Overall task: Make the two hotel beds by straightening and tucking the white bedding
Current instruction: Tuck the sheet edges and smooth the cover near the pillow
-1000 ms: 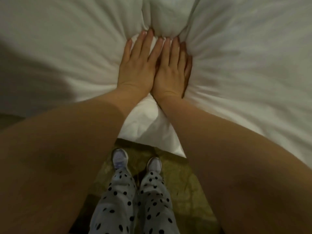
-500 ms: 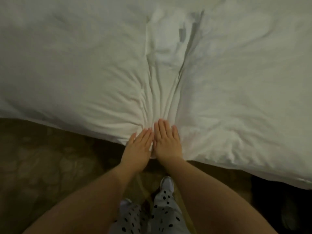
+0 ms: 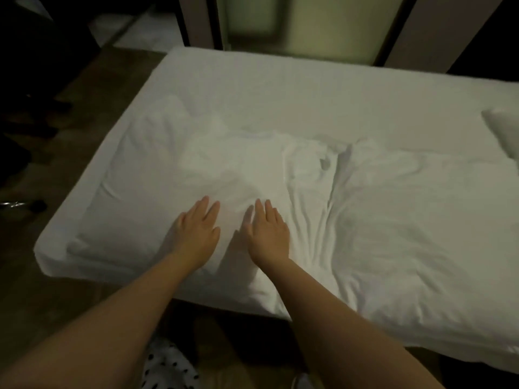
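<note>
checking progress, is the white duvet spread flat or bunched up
Bunched: the duvet shows a ridge of deep folds up its middle, just right of the right hand resting flat on it.

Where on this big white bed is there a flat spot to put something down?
The smooth white sheet along the far side is free, between the rumpled white duvet and the wall panels beyond, up to the white pillow at the right edge. The near half is crowded: bunched duvet folds, with the left hand and right hand flat on them.
</note>
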The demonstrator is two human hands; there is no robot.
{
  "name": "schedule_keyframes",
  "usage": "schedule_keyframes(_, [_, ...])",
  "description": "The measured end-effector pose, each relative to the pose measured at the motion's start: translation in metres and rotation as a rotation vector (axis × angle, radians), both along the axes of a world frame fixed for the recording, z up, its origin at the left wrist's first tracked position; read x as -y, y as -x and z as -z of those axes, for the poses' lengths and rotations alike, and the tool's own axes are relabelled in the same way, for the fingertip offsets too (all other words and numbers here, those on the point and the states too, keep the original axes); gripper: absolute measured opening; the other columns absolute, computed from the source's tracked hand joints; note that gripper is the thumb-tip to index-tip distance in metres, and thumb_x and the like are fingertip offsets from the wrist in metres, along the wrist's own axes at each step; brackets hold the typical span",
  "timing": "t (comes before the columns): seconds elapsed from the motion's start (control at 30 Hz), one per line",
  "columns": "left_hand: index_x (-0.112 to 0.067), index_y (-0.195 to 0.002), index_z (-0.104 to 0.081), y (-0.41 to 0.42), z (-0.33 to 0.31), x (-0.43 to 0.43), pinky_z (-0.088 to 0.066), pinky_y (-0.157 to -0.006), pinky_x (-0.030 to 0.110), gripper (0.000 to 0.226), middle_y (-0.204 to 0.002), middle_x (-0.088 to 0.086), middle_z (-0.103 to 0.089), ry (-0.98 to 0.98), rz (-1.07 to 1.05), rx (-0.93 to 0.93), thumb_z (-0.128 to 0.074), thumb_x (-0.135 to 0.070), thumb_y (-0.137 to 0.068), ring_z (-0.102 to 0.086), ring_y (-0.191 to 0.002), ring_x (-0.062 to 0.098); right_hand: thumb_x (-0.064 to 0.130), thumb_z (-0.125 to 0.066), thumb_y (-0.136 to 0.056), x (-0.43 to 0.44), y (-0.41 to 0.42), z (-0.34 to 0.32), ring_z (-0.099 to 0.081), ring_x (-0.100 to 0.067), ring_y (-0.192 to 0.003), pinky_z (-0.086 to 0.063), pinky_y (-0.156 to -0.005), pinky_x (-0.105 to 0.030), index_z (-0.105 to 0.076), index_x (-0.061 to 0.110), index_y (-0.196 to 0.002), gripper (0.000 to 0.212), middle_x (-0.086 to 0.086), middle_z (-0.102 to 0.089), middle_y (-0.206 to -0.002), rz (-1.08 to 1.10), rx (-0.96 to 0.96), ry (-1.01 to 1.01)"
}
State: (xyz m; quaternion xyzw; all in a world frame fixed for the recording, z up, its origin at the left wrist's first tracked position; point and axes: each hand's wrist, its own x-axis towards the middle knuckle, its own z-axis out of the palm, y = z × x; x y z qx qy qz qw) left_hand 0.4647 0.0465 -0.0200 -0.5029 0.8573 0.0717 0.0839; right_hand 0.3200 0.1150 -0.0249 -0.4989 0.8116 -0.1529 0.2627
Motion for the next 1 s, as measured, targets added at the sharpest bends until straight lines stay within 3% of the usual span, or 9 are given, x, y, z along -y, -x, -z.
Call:
schedule_keyframes(0.07, [-0.018,-0.151,-0.018,-0.025,0.000,0.025,-0.018,-0.114,0.045,0.057,-0.159,0.008,-0.012,0.035,0.047,-0.015,-0.036,-0.036,-0.099,-0.018,-0.145,0.023,0.039,-0.027,-0.103,0.028,-0.028,-0.003,-0.002,-0.025,-0.148,-0.009,-0.120,-0.045,-0.005,0.024,-0.154,0.057,-0.001,0.001,-0.162,0.025,-0.009,-0.019])
schedule_keyframes(0.13, [-0.012,-0.139,-0.046,-0.051,0.003,0.062,-0.037,-0.101,0.053,0.055,-0.146,0.015,-0.041,0.092,0.122,-0.087,-0.037,-0.039,-0.093,-0.046,-0.130,0.030,0.043,-0.027,-0.103,0.064,-0.060,-0.003,0.002,-0.027,-0.148,-0.005,-0.118,-0.048,-0.004,0.024,-0.153,0.059,-0.002,0.003,-0.162,0.099,-0.035,-0.020])
schedule_keyframes(0.2, [-0.011,-0.130,-0.056,-0.084,0.001,0.111,-0.044,-0.091,0.056,0.058,-0.136,0.016,-0.053,0.090,0.140,-0.123,-0.035,-0.043,-0.087,-0.056,-0.119,0.033,0.046,-0.025,-0.102,0.107,-0.096,-0.004,0.005,-0.027,-0.148,0.000,-0.117,-0.050,-0.002,0.024,-0.153,0.061,-0.001,0.004,-0.162,0.188,-0.060,-0.009])
schedule_keyframes(0.3, [-0.020,-0.149,-0.027,-0.143,-0.003,0.173,-0.026,-0.107,0.055,0.060,-0.154,0.014,-0.025,0.029,-0.017,-0.149,-0.036,-0.050,-0.097,-0.028,-0.140,0.032,0.047,-0.026,-0.101,0.167,-0.160,-0.011,0.005,-0.026,-0.148,0.003,-0.116,-0.051,-0.003,0.024,-0.154,0.061,-0.001,0.002,-0.162,0.205,-0.099,0.022])
schedule_keyframes(0.43, [-0.028,-0.151,0.009,-0.204,0.018,0.234,-0.018,-0.112,0.053,0.100,-0.159,0.012,0.004,-0.361,-0.421,-0.178,-0.042,-0.076,-0.079,-0.008,-0.144,0.035,0.049,-0.024,-0.101,0.227,-0.224,-0.012,0.007,-0.024,-0.148,0.004,-0.115,-0.056,-0.001,0.030,-0.153,0.060,0.002,0.004,-0.161,0.135,-0.161,-0.041])
schedule_keyframes(0.67, [-0.024,-0.150,0.016,-0.198,0.057,0.249,-0.026,-0.113,0.042,0.133,-0.158,0.014,-0.013,-0.917,-0.596,-0.576,-0.058,-0.080,-0.053,-0.025,-0.141,0.034,0.051,-0.029,-0.098,0.250,-0.226,0.013,0.004,-0.025,-0.147,0.003,-0.114,-0.059,-0.005,0.033,-0.152,0.062,0.002,-0.001,-0.161,0.142,-0.284,-0.124])
schedule_keyframes(0.73, [-0.022,-0.150,0.013,-0.193,0.073,0.250,-0.028,-0.110,0.039,0.122,-0.155,0.017,-0.020,-0.968,-0.637,-0.600,-0.064,-0.071,-0.069,-0.031,-0.138,0.035,0.051,-0.030,-0.098,0.252,-0.225,0.021,0.003,-0.024,-0.147,0.002,-0.113,-0.059,-0.007,0.034,-0.152,0.062,0.003,-0.003,-0.161,0.148,-0.302,-0.111])
schedule_keyframes(0.83, [-0.018,-0.152,0.005,-0.186,0.085,0.255,-0.034,-0.101,0.035,0.104,-0.150,0.017,-0.031,-0.996,-0.655,-0.639,-0.064,-0.053,-0.082,-0.039,-0.132,0.034,0.051,-0.033,-0.097,0.252,-0.224,0.032,-0.001,-0.024,-0.146,0.000,-0.112,-0.058,-0.011,0.035,-0.151,0.061,0.003,-0.007,-0.160,0.167,-0.339,-0.087])
schedule_keyframes(1.0, [-0.022,-0.128,-0.056,-0.184,0.079,0.252,-0.050,-0.091,0.032,0.107,-0.119,0.003,-0.066,-0.971,-0.629,-0.796,-0.066,-0.085,-0.043,-0.064,-0.103,0.017,0.053,-0.033,-0.096,0.251,-0.216,0.031,-0.004,-0.022,-0.147,-0.002,-0.113,-0.057,-0.011,0.035,-0.152,0.063,0.005,-0.008,-0.160,0.201,-0.322,-0.076])
